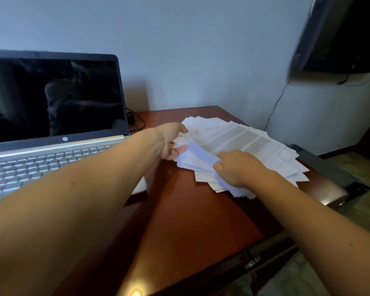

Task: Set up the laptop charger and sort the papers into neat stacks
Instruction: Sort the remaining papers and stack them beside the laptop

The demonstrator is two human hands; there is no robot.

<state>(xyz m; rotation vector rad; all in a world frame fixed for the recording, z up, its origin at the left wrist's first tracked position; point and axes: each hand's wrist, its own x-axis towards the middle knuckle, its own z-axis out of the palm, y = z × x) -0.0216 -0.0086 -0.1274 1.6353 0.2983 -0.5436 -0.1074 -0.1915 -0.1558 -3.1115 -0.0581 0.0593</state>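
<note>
Left hand (171,142) and right hand (237,167), each gripping the fanned printed papers (246,137), three o'clock of the open laptop (51,154)

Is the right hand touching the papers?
Touching. The head view shows the right hand gripping sheets at the near edge of the papers.

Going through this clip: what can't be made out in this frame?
- Head view, print on the papers: too blurred to read.
- Head view, black cable: whether it plugs into the laptop is hidden behind the screen.
- Head view, laptop's left side: cut off by the frame edge.
- Head view, fingertips of the right hand: tucked under the papers.
</note>
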